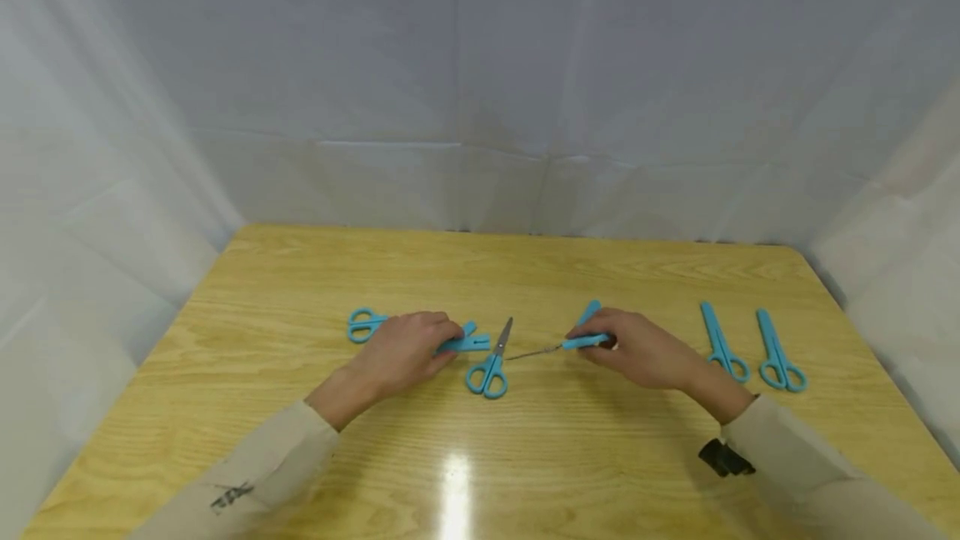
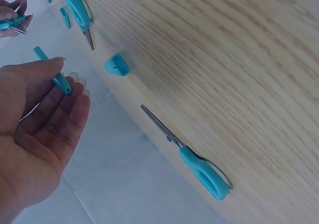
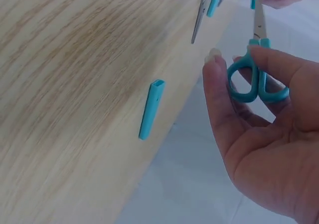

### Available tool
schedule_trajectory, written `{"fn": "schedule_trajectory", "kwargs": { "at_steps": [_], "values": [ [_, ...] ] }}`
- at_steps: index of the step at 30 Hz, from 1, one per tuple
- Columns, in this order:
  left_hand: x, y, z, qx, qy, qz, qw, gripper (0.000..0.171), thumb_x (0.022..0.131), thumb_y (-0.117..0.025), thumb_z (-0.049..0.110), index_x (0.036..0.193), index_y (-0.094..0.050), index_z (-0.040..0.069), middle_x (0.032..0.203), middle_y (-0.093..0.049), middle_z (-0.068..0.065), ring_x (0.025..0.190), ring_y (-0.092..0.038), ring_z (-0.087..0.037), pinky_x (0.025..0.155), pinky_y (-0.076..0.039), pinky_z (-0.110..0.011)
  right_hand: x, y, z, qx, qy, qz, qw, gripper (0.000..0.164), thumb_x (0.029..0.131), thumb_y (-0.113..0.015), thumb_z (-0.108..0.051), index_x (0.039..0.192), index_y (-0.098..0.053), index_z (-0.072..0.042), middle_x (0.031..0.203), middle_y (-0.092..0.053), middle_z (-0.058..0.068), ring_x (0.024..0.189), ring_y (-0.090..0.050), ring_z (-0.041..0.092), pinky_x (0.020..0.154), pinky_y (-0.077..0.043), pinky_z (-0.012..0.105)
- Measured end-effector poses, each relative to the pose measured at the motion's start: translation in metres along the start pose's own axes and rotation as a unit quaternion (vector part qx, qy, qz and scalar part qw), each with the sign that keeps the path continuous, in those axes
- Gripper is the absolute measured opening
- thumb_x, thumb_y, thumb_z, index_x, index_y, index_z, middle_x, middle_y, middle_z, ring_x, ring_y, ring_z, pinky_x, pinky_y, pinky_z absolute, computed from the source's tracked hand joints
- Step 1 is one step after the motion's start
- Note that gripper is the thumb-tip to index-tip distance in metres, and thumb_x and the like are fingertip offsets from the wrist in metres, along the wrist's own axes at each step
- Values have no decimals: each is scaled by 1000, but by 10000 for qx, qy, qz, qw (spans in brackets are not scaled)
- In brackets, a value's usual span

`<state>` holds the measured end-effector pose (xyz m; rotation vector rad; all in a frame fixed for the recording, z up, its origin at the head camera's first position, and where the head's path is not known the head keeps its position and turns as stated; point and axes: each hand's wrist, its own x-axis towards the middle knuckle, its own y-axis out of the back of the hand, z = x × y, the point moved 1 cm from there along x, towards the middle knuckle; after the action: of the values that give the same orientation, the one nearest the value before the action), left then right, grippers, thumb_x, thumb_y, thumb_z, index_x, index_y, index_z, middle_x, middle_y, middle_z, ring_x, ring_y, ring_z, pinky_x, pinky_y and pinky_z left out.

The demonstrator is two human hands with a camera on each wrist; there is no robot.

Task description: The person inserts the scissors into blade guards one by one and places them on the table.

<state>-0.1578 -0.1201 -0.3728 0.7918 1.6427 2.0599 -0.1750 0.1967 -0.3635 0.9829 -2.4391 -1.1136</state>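
Observation:
My left hand [image 1: 408, 348] pinches a turquoise scissor cover [image 2: 64, 84] between thumb and fingers, its open end toward the right. Scissors with turquoise handles [image 3: 259, 74] are in my right hand [image 1: 637, 347], gripped by the finger loops, bare blades pointing left toward that cover. Between the hands lies a second pair of scissors [image 1: 491, 367], unsheathed on the table. A third, bare-bladed pair [image 2: 199, 169] lies left of my left hand, whose fingers hide its blades in the head view. One loose cover [image 2: 117, 65] rests near my left hand, another [image 3: 151, 109] beyond my right.
Two scissors in turquoise covers, one pair [image 1: 720, 340] and another pair [image 1: 776, 352], lie side by side toward the right of the wooden table [image 1: 390, 457]. White sheeting [image 1: 510, 90] hangs behind the table and along both sides.

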Motion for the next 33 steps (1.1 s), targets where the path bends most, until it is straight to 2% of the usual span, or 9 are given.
{"fn": "schedule_trajectory", "kwargs": {
  "at_steps": [2,4,6,9,13,18,25,30,33],
  "values": [
    [-1,0,0,-1,-2,23,10000,20,85,-74,18,102,-71,9,91,-66,0,80,-65,-17,64,-54,-31,1,0,3,354,-74,-124,9993,17,99,-54,-20,98,-63,-5,86,-55,0,71,-49,10,65,-46,29],
    [-1,1,0,-6,-8,37,10000,20,85,-74,17,102,-71,9,91,-66,0,80,-65,-17,65,-54,-31,1,1,6,770,-165,-224,9966,22,100,-53,-23,87,-55,-6,78,-53,3,65,-48,16,64,-45,33],
    [-1,1,0,-14,-15,23,10000,20,85,-74,17,102,-71,9,92,-66,0,81,-65,-17,66,-54,-31,2,1,9,1159,-249,-239,9927,27,100,-52,-24,82,-51,-5,76,-54,8,67,-53,23,66,-48,34],
    [0,1,1,-17,-24,-8,10000,20,85,-74,17,103,-71,9,93,-66,0,81,-65,-17,66,-54,-31,1,2,10,1604,-342,-176,9863,23,99,-53,-24,95,-58,-2,85,-60,15,81,-61,35,74,-54,39],
    [0,2,1,-2,-45,26,10000,20,85,-74,17,103,-71,9,93,-66,0,81,-65,-17,66,-54,-31,1,4,11,1898,-359,76,9811,26,98,-55,-25,112,-59,-3,99,-61,22,88,-63,36,74,-55,39],
    [1,3,1,-9,-62,136,9999,20,84,-75,17,102,-71,9,92,-66,1,81,-65,-16,66,-53,-31,1,5,11,2276,-487,402,9717,25,97,-57,-25,108,-57,-2,102,-63,24,88,-64,37,72,-55,43],
    [2,5,1,13,-188,334,9993,20,83,-75,16,101,-71,8,91,-65,0,80,-65,-17,64,-53,-31,0,1,15,3221,-860,677,9404,37,99,-53,-30,111,-56,4,101,-62,32,94,-63,42,78,-52,51],
    [3,6,3,37,-168,402,9990,20,84,-74,17,102,-71,9,91,-65,1,79,-65,-16,63,-53,-30,3,-6,18,3745,-1065,684,9186,42,98,-55,-32,109,-58,8,101,-62,31,92,-63,40,76,-55,43],
    [4,5,4,19,-114,440,9990,20,84,-75,17,102,-71,10,90,-65,3,78,-64,-14,63,-53,-30,4,-11,19,3999,-1125,637,9074,39,98,-55,-31,108,-58,7,100,-63,28,87,-66,31,72,-56,34]
  ]
}}
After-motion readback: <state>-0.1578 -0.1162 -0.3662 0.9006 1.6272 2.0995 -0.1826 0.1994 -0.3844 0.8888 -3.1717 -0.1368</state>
